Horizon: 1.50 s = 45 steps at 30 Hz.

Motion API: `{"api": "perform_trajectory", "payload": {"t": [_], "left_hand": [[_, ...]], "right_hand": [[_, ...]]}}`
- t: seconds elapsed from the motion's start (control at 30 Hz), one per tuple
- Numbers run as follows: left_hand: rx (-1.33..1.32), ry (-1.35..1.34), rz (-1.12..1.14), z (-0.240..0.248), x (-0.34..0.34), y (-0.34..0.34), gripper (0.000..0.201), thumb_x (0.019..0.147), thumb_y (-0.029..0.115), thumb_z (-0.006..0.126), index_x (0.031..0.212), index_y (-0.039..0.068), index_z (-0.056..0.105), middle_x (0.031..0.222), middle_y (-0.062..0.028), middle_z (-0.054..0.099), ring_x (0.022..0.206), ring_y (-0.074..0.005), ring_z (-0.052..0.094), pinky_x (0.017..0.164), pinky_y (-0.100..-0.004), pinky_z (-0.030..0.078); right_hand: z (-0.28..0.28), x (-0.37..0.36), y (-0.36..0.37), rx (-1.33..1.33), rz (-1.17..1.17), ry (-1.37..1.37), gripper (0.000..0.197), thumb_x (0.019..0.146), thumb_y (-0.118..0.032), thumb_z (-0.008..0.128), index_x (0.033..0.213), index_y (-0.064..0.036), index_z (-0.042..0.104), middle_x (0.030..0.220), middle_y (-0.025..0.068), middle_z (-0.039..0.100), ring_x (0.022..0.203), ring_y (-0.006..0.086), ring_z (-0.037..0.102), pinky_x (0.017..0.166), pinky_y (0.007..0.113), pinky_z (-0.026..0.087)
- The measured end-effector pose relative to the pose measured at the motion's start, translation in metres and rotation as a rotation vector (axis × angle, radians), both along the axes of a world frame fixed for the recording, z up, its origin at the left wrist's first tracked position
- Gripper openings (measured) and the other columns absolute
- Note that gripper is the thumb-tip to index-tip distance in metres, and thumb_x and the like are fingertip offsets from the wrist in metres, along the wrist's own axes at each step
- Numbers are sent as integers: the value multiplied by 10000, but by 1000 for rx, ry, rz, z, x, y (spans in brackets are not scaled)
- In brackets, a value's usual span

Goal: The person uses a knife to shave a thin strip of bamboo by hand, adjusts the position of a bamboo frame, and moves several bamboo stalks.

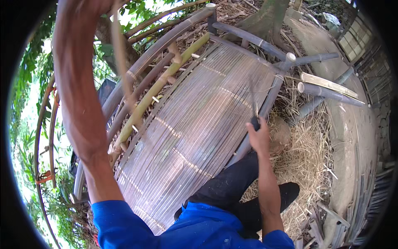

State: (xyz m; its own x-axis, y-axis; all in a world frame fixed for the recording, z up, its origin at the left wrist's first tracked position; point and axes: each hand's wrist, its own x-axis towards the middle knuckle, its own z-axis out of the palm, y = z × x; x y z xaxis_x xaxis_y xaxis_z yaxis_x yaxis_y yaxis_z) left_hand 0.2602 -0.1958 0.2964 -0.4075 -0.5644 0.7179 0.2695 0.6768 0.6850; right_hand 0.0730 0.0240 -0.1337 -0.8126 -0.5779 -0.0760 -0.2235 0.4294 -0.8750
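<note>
My left arm reaches up along the left side, and my left hand (pixel 89 5) is cut off by the upper edge. A thin pale bamboo strip (pixel 121 58), blurred by motion, hangs from it. Over the right edge of a bamboo slat bench (pixel 195 112), my right hand (pixel 260 139) is closed around the black handle of a knife (pixel 255 121). Its thin dark blade points away from me, above the slats. Pale bindings cross the slats in rows.
Bamboo rails (pixel 166 79) form the bench's left side. To the right lie split bamboo pieces (pixel 329 85) and a heap of shavings (pixel 309 153) beside a rounded wood block (pixel 280 135). A tree trunk (pixel 269 23) stands behind; more bamboo poles (pixel 373 203) lie at lower right.
</note>
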Motion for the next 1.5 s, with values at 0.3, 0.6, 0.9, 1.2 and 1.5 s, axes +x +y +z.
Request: {"api": "perform_trajectory", "payload": {"t": [0.3,0.6,0.9,1.2,1.5], "left_hand": [[170,-733,538,-281,239,39,396,1022,156,630,1349,-66,638,780,-97,716,656,-115,591,652,-285,510],[405,-931,623,-428,311,135,325,931,165,731,1241,68,747,814,-227,739,676,-295,755,622,-392,569],[401,-1011,611,-459,290,104,314,968,229,683,1248,98,736,871,-271,727,745,-405,732,657,-480,559],[363,-1012,562,-443,301,63,310,964,217,676,1212,46,751,728,-272,674,649,-389,716,608,-453,540],[188,-1169,643,-383,294,8,261,964,246,684,1163,101,772,789,-285,682,732,-448,698,701,-514,558]], "right_hand": [[-94,92,-29,89,280,52,590,832,-244,807,1308,-2,555,1202,273,660,1109,442,654,945,510,511],[-114,86,-26,168,282,189,579,833,-220,816,1307,-47,530,1154,241,670,1096,425,658,924,497,512],[-113,92,-30,247,273,217,605,849,-220,804,1345,-103,480,1132,263,655,1039,458,657,897,538,504],[-113,96,-31,277,268,228,604,870,-232,779,1373,-118,466,1119,268,655,1030,456,655,876,544,502],[-108,89,-28,295,250,220,567,855,-180,797,1329,-87,501,1128,243,659,1040,435,671,885,504,520]]}}
